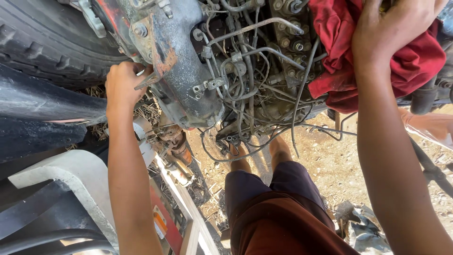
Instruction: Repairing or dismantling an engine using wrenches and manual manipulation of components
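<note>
Gripping a small metal tool (144, 81) against the grimy engine (188, 71), the left hand (123, 84) is closed; the right hand (391, 28) presses a red rag (415, 66) flat, cleaning unfinished.

Hard daylight, sun high. The sandy ground (330, 165) is bright, near washed out at the right edge, where a pale blurred shape glares. The engine block (188, 71) is lit on its grey face; the pipes and wires (255, 75) cast thin, crisp shadows. Deep shade lies under the tyre (42, 38) and in the lower left corner. Centre focus is sharp. Wide-lens stretch bends both forearms outward toward the frame edges.
</note>
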